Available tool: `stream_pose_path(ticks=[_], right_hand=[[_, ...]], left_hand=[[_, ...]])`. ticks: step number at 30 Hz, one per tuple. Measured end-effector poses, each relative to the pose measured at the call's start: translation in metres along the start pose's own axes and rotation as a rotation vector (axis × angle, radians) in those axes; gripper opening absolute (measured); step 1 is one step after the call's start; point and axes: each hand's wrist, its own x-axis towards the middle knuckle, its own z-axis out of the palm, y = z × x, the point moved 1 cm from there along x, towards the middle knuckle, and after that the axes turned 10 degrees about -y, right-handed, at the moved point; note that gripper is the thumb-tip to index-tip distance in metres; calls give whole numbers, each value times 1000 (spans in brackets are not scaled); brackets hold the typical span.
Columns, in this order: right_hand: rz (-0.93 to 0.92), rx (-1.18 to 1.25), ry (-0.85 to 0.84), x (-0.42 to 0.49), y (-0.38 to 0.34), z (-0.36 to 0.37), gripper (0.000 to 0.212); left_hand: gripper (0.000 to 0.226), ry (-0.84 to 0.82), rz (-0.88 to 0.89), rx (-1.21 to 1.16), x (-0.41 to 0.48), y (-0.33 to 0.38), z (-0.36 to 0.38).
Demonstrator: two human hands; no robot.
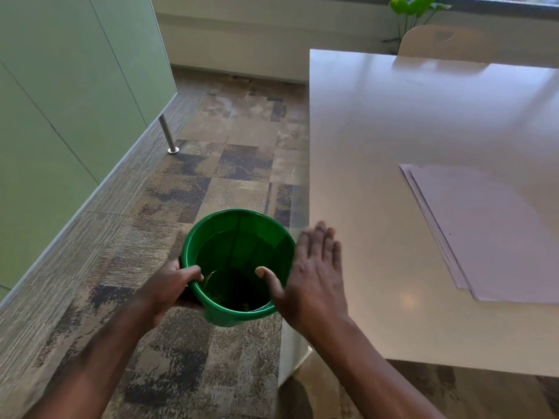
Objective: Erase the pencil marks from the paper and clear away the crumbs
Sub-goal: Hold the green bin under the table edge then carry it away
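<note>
Green plastic bucket (239,264), likely light and stiff, sits low in the frame's centre beside the table (393,131) edge, the left hand (169,285) clamped on its rim, the right hand (314,273) flat, fingers loosely spread, paper (490,234) at right.

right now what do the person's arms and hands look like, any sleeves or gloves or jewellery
Both hands are bare: no gloves, and no rings that show on the left hand or the right hand. Both forearms are uncovered as far as the picture's lower edge, with no sleeve, watch or bracelet in view. The right hand's fingertips are slightly blurred, so fine detail there is unclear.
</note>
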Motion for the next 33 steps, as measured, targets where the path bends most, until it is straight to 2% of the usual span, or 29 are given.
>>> stream_pose_path(ticks=[4, 6, 8, 10, 13, 17, 20, 23, 25, 33], right_hand=[[-372, 278, 18, -14, -32, 12, 90], [-429, 390, 137, -16, -41, 23, 89], [-352, 476, 238, -12, -45, 35, 91], [-224, 489, 268, -4, -46, 47, 96], [-80, 551, 226, 12, -49, 65, 100], [-2, 839, 129, 33, -48, 89, 98], [105, 1014, 104, 50, -46, 103, 86], [193, 985, 97, 66, -42, 117, 48], [226, 956, 80, 75, -41, 127, 35], [311, 974, 68, 113, -40, 196, 41]], left_hand=[[24, -24, 14, -68, 0, -2, 0], [27, -27, 34, -110, 0, -3, 0], [28, -23, 44, -154, -2, -6, -2], [27, -9, 50, -182, -4, -11, -5], [24, 12, 52, -212, -8, -21, -13], [22, 27, 43, -232, -9, -37, -27], [20, 32, 31, -252, -5, -49, -33], [18, 48, 23, -253, 5, -66, -39], [18, 62, 15, -262, 15, -78, -42], [18, 146, 6, -243, 68, -140, -39]])
